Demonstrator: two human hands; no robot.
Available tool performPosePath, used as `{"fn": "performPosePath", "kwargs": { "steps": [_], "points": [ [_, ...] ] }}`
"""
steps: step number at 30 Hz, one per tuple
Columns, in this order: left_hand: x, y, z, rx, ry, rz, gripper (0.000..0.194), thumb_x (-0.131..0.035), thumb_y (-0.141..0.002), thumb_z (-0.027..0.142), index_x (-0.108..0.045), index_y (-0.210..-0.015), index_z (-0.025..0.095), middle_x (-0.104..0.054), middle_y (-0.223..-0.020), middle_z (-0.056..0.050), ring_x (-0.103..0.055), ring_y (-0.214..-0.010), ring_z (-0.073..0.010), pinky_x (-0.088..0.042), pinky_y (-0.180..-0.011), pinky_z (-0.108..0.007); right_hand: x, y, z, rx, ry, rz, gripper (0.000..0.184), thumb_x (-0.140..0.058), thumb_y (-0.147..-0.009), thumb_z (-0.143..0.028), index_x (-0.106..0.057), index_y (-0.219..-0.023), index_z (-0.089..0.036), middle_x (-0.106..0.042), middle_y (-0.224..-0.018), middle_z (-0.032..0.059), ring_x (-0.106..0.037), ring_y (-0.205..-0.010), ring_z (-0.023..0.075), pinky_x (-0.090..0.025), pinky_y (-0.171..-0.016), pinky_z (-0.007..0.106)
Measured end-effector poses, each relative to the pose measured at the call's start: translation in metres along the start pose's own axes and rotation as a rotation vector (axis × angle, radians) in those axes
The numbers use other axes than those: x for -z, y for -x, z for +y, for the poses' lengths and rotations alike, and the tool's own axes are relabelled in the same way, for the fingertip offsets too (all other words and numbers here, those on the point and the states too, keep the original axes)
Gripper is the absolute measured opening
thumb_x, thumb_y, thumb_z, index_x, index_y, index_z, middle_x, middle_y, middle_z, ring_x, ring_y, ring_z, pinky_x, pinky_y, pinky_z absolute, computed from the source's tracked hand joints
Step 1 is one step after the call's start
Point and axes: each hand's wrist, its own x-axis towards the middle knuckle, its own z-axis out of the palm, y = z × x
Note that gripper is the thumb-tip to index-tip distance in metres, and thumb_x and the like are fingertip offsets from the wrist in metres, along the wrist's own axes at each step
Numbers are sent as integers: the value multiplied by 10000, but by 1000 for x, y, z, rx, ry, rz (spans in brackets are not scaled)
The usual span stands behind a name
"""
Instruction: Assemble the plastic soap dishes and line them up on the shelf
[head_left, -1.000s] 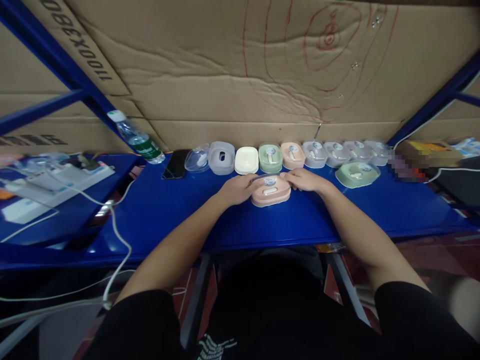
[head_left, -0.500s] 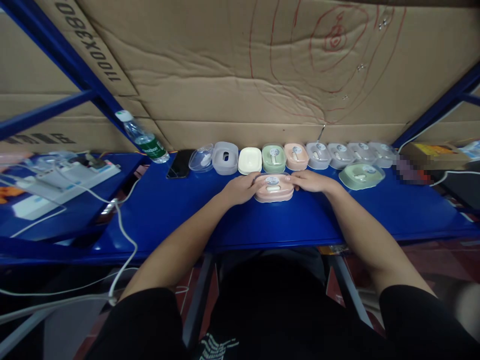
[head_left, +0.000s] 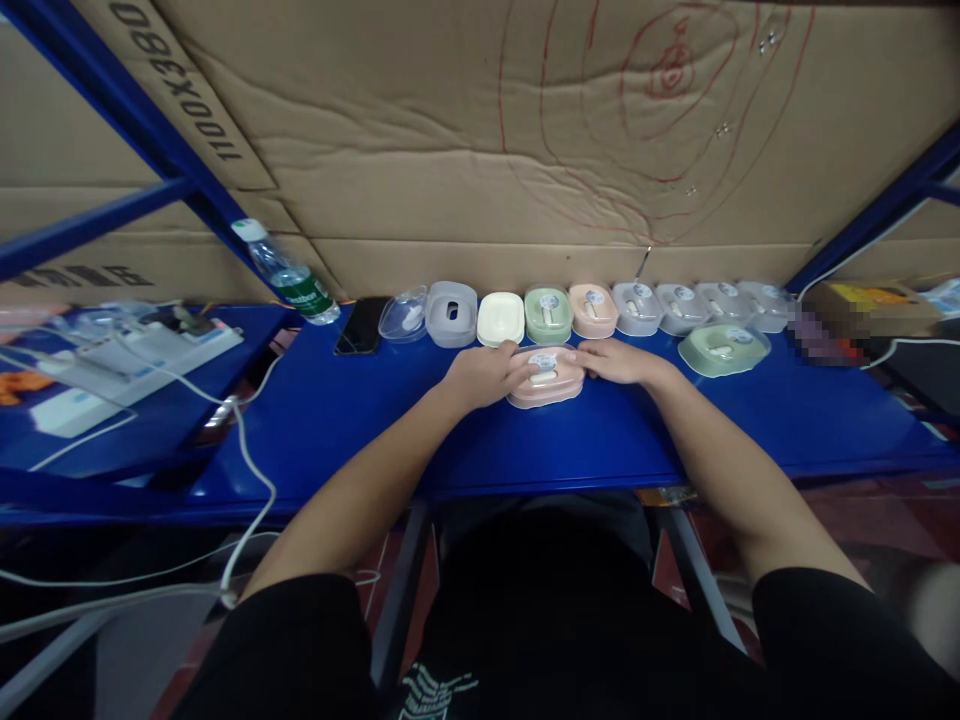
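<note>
Two bare hands meet on one pink box [head_left: 546, 388] in my head view, near the middle of the blue desk [head_left: 360, 430]. My left hand [head_left: 480, 378] has a narrow grip on its left end, fingers reaching over the clear lid; my right hand [head_left: 616, 361] holds the upper right edge with its fingertips.

Just behind, a row blocks the space up to the cardboard wall [head_left: 412, 120]. From left I see a loose clear cover [head_left: 403, 316], an open grey tub [head_left: 451, 318], a cream tub [head_left: 501, 320], a lidded green box [head_left: 547, 316], a second pink box [head_left: 593, 311] and four grey boxes [head_left: 637, 309]. Another green box [head_left: 724, 350] sits in front of the last grey ones, to the right of my right hand. A dark phone [head_left: 361, 327] and a tilted water bottle [head_left: 296, 285] stand at the left end, with a loaded power strip [head_left: 139, 380] farther left.

My left fingers cover part of the pink box, and I can't see the undersides of either hand. A pixelated patch [head_left: 831, 330] hides something at right, beside a carton [head_left: 892, 310]. The cable clutter at far left is blurred and cut off by the edge.
</note>
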Motion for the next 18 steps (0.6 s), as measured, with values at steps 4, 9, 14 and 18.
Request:
{"fn": "performPosePath", "kwargs": {
  "steps": [4, 9, 14, 18],
  "points": [
    [-1, -1, -7, -43, 91, -42, 649, -340, -996, 692, -561, -1286, 155, -759, -1020, -160, -728, -992, -337, -521, -832, -413, -1, -1, -2, 9, 33, 22, 654, -401, -939, -810, -596, -767, -210, -692, -807, 57, -618, -778, 205, -456, -743, 346],
    [2, -2, -19, -120, 216, -149, 917, -634, -753, 811, -478, -1416, 197, -737, -1179, -152, -708, -1067, -359, -524, -867, -424, -2, -3, -1, 4, 43, 40, 641, -404, -960, -779, -656, -842, -202, -700, -805, 69, -633, -798, 227, -464, -758, 363],
    [-3, -1, -14, -106, 184, -84, 1084, -695, -680, 807, -443, -1511, 157, -682, -1308, -204, -664, -1173, -417, -519, -936, -478, -3, -2, 0, 34, -22, 41, 625, -398, -1001, -711, -701, -1205, -204, -708, -823, 57, -650, -752, 222, -483, -779, 381],
    [-9, 1, -9, -183, 86, 48, 1038, -647, -793, 708, -356, -1587, 106, -565, -1457, -256, -601, -1269, -432, -492, -1018, -486, -3, 0, -2, 85, -31, 46, 643, -401, -1015, -686, -632, -1399, -226, -713, -846, 48, -638, -737, 213, -488, -770, 371]
  ]
}}
